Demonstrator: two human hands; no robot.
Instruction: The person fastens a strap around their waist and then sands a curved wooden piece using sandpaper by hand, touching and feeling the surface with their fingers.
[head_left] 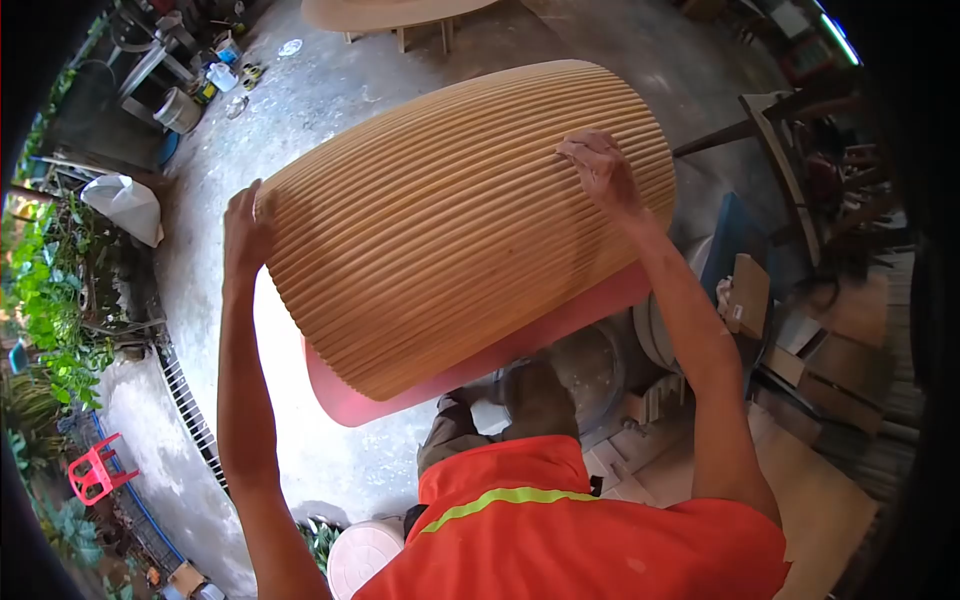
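My left hand grips the ribbed drum at its edge, right hand fingers spread flat on top; looks bulky, stiff, best held by the rims.

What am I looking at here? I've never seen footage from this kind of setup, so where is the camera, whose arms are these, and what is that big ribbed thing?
The one picture comes from a camera worn on a person's head, looking forward and down, with a wide lens that bends the edges. The arms are that person's own, above an orange shirt. The left hand grips the edge of a large ribbed wooden shell, curved like a barrel, with a red rim along its lower edge. The right hand lies with fingers spread on the ribs. Below is a concrete floor; wooden boards lie to the right, and a red plastic chair stands at the far left.
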